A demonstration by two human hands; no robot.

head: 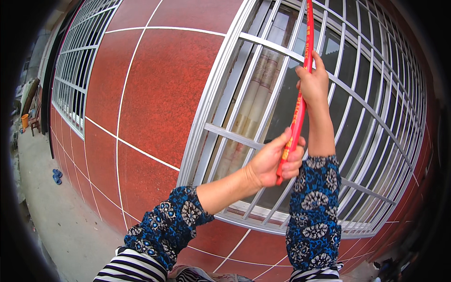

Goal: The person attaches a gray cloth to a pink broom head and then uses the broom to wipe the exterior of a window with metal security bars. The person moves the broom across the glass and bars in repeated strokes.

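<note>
A long red pole (298, 112) with gold lettering rises steeply in front of me and runs out of the top of the picture. Near its lower end my left hand (278, 157) is wrapped around it. Higher up, my right hand (314, 83) grips the same pole, one finger lying along it. Just behind both hands is a silver metal window grille (243, 98). Through its bars a patterned curtain (259, 84) hangs behind the glass. The pole's upper end is out of view, so what it reaches cannot be seen.
A red tiled wall (165, 88) with white joints surrounds the grille. Farther left is a second barred window (75, 60). Along the concrete path (67, 211) lie blue slippers (57, 177); an orange bucket (24, 121) and a wooden chair (35, 121) stand beyond.
</note>
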